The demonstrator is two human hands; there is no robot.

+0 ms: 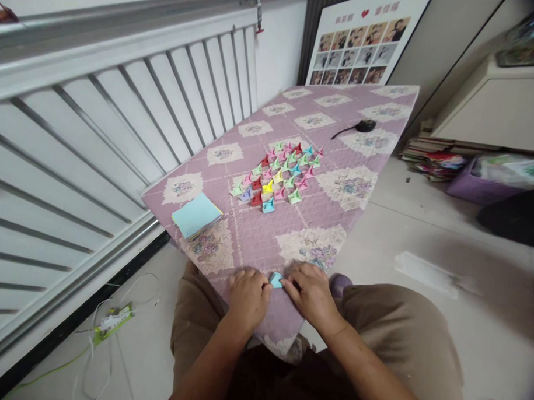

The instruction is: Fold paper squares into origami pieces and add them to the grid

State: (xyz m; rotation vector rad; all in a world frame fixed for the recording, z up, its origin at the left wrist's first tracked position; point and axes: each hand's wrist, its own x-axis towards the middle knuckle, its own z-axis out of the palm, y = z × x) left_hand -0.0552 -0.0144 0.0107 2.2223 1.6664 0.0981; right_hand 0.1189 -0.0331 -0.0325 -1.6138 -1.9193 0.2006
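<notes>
Nearest, two bare hands meet over a small light-blue folded paper triangle (276, 280) on a table (268, 235) covered in mauve, quilted-looking cloth with cream floral patches. The right hand (311, 289) presses the triangle's right edge with its fingertips; the left hand (249, 294) has its fingers curled together, thumb at the left edge. Beyond the left fingers lies a stack of square paper sheets (197, 216), pale blue on top, yellow edges showing. Straight beyond the fingers, small pointed paper shapes (278, 176) in red, pink, green, yellow and blue stand in slanting rows. Farther right is a black rounded object (365, 125) with a thin tail.
</notes>
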